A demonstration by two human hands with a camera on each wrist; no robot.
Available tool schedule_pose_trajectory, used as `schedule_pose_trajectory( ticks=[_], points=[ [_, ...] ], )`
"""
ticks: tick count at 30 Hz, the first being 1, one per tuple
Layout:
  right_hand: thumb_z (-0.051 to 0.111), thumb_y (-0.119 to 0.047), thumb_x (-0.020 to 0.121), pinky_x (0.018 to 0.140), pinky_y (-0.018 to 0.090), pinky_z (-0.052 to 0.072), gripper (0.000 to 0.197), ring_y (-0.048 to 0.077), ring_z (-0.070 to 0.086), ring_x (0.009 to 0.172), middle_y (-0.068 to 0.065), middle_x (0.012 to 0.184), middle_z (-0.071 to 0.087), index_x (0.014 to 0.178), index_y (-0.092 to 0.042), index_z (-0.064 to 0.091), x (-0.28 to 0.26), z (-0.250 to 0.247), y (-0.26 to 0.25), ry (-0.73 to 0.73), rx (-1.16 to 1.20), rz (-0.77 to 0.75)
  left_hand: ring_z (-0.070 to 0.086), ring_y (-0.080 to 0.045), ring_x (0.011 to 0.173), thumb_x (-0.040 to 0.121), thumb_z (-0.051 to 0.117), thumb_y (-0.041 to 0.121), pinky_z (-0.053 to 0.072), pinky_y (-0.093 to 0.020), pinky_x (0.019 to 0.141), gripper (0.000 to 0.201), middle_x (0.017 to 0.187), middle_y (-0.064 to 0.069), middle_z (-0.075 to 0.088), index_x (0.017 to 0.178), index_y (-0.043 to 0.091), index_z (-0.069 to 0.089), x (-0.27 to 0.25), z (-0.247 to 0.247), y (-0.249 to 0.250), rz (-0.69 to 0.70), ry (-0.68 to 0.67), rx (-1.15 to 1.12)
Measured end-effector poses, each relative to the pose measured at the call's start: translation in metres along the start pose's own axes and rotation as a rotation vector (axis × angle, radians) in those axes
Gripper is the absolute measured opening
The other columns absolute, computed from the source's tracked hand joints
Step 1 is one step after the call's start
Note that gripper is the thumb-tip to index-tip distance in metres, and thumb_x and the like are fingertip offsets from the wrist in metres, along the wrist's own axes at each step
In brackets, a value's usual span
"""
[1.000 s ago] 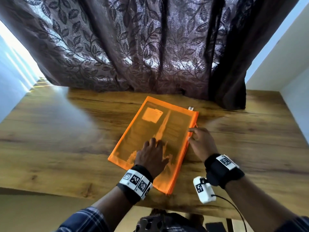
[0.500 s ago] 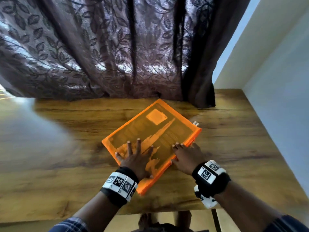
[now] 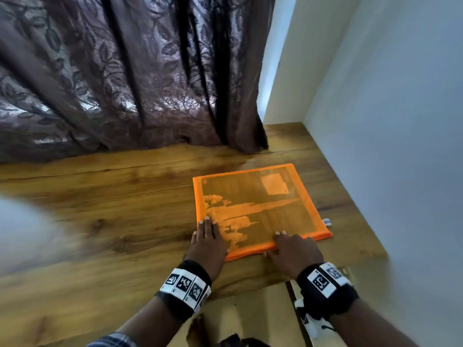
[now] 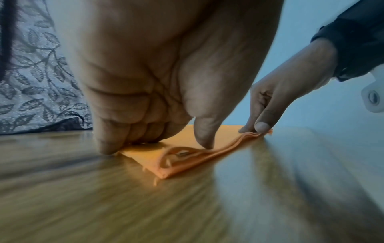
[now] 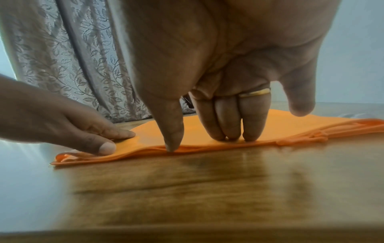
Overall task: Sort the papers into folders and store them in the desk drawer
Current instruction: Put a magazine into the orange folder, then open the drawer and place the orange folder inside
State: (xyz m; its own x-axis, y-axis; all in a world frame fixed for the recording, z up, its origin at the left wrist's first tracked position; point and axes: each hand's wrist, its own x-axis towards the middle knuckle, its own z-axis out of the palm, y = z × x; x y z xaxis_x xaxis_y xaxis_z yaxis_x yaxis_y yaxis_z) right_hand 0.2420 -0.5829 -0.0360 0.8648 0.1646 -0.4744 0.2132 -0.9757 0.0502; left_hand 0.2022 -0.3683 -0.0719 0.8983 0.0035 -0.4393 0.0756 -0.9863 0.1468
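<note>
1. Head view: orange mesh folder (image 3: pixel 255 209) lies flat on the wooden surface (image 3: pixel 112 221), toward its right end, near the white wall (image 3: pixel 400 121) and just in front of the curtain (image 3: pixel 125 71).
2. Papers (image 3: pixel 273 204) show through the mesh, so filing looks done for this folder; the drawer is not in view.
3. Left hand (image 3: pixel 208 242) rests on the near-left corner, fingers (image 3: pixel 206 225) straight and together, pressing down, gripping nothing.
4. Right hand (image 3: pixel 294 251) sits on the near edge right of centre; three fingers (image 5: pixel 226 120) stand straight on the folder top, thumb tip at the edge seam. No curl round anything, so this hand is flat too.
5. Likely reason for the flat palms: friction lets both hands slide or turn the folder without lifting, keeping the papers from shifting inside.
6. Left wrist view: near corner of the folder (image 4: pixel 166 166) bulges slightly, layers loose with a small metal piece inside, probably the zip. The white tag (image 3: pixel 327 222) sticks out at the right edge.
7. Blur on the surface suggests motion, direction unclear.
8. Next step, judged: bring the near edge over the surface rim to get fingers under it, then carry it to the drawer.
9. Risk: soft mesh may buckle or snag when pushed.
</note>
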Motion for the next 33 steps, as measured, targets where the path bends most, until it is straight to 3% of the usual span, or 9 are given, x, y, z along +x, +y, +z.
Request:
schedule_pose_trajectory(
  ticks=[6,11,14,17,20,24,28,31,33],
  points=[
    [0.037,-0.063,0.089,0.112,0.052,0.032,0.066,0.023,0.051,0.131,-0.003,0.154,0.042,0.146,-0.029,0.037,-0.007,0.011,0.051,-0.001,0.014,-0.018,-0.005,-0.039,0.151,0.104,0.035,0.043,0.011,-0.047,0.122,0.079,0.161,-0.026,-0.011,0.153,-0.003,-0.004,-0.008,0.007,0.045,-0.038,-0.004,0.008],
    [0.040,-0.055,0.095,0.117,0.053,0.024,0.065,0.021,0.031,0.145,-0.008,0.161,0.026,0.153,-0.030,0.026,-0.012,0.012,0.070,-0.024,0.026,-0.122,-0.005,-0.034,0.152,0.103,0.035,0.045,0.014,-0.051,0.122,0.076,0.164,-0.017,-0.012,0.155,0.004,-0.001,-0.011,0.010,0.054,-0.116,0.013,-0.006],
    [0.039,-0.047,0.098,0.118,0.053,0.019,0.052,0.022,0.031,0.146,-0.003,0.157,0.036,0.146,-0.028,0.040,-0.019,0.016,0.075,0.032,0.085,-0.201,0.008,-0.033,0.152,0.101,0.039,0.044,0.019,-0.056,0.119,0.067,0.165,-0.015,-0.003,0.154,0.010,0.015,-0.028,0.012,0.060,-0.104,0.194,0.017],
    [0.044,-0.044,0.097,0.105,0.041,0.040,0.035,0.022,0.063,0.112,0.002,0.115,0.072,0.121,-0.027,0.065,-0.032,0.025,0.081,0.256,0.237,-0.290,0.039,-0.027,0.142,0.098,0.046,0.039,0.029,-0.051,0.115,0.049,0.159,-0.010,0.030,0.142,0.019,0.040,-0.057,0.019,0.075,-0.070,0.400,-0.073],
    [0.051,-0.042,0.093,0.078,0.035,0.051,0.030,0.025,0.068,0.079,0.002,0.083,0.074,0.099,-0.022,0.073,-0.043,0.036,0.085,0.394,0.332,-0.333,0.057,-0.022,0.124,0.094,0.051,0.041,0.036,-0.046,0.110,0.039,0.137,0.000,0.059,0.129,0.025,0.052,-0.081,0.033,0.089,-0.112,0.435,-0.154],
    [0.056,-0.035,0.093,0.076,0.035,0.049,0.021,0.027,0.066,0.080,0.004,0.085,0.073,0.097,-0.022,0.072,-0.054,0.049,0.089,0.414,0.408,-0.322,0.063,-0.019,0.110,0.091,0.051,0.041,0.040,-0.044,0.105,0.027,0.114,0.003,0.069,0.111,0.025,0.059,-0.101,0.048,0.096,-0.133,0.481,-0.130],
    [0.059,-0.031,0.094,0.067,0.027,0.045,0.016,0.019,0.064,0.076,0.000,0.084,0.071,0.097,-0.020,0.071,-0.066,0.068,0.096,0.441,0.571,-0.308,0.066,-0.020,0.087,0.092,0.055,0.036,0.046,-0.035,0.080,0.013,0.091,0.004,0.071,0.095,0.026,0.063,-0.118,0.056,0.101,-0.062,0.547,-0.180],
    [0.064,-0.029,0.092,0.067,0.025,0.049,0.014,0.011,0.065,0.075,-0.008,0.079,0.071,0.086,-0.021,0.074,-0.077,0.093,0.098,0.345,0.866,-0.223,0.062,-0.016,0.080,0.095,0.054,0.036,0.040,-0.027,0.065,0.015,0.087,0.006,0.067,0.093,0.026,0.065,-0.130,0.072,0.100,-0.022,0.489,-0.303],
    [0.063,-0.026,0.093,0.069,0.033,0.056,0.018,0.018,0.071,0.078,-0.005,0.080,0.075,0.082,-0.021,0.075,-0.081,0.115,0.097,0.236,1.121,-0.107,0.059,-0.016,0.071,0.099,0.046,0.042,0.040,-0.028,0.058,0.023,0.080,0.007,0.064,0.091,0.027,0.062,-0.135,0.082,0.098,-0.044,0.429,-0.342]
  ],
)
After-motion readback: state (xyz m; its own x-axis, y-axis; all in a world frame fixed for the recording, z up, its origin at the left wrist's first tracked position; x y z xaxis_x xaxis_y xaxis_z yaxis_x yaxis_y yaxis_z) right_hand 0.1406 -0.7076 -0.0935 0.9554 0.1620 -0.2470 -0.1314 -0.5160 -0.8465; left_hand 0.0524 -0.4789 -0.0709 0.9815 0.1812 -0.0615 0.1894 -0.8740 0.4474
